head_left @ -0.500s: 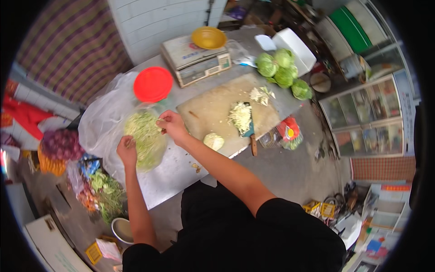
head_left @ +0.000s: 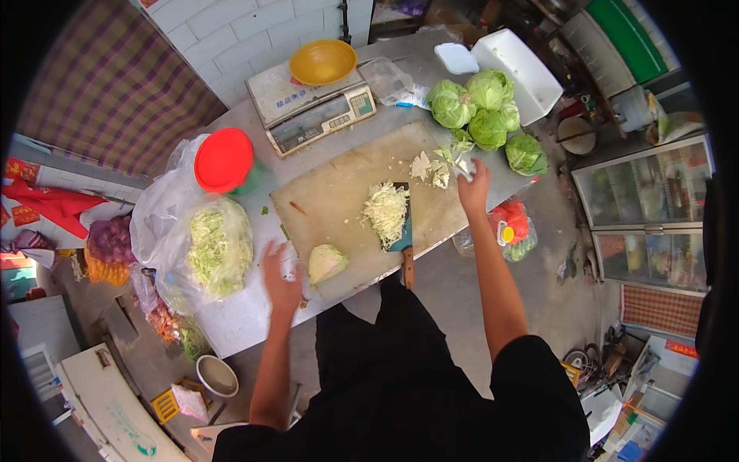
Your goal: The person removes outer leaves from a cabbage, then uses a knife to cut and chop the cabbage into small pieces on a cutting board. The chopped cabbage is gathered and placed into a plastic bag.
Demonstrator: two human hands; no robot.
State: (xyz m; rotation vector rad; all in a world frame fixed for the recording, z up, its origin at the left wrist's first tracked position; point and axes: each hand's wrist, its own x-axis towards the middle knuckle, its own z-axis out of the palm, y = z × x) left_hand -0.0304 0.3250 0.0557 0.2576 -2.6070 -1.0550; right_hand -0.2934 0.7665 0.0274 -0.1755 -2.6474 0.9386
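Both hands have left the bag of shredded cabbage (head_left: 219, 248), so it lies unattended on the desk (head_left: 232, 326). The left hand (head_left: 282, 280), blurred, looks spread and empty beside the cabbage wedge (head_left: 327, 263); the right hand (head_left: 473, 189) has reached the cabbage scraps (head_left: 420, 166), its grip unclear.

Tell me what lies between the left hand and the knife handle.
In the head view, a cabbage piece lies on the board between the left hand and knife handle.
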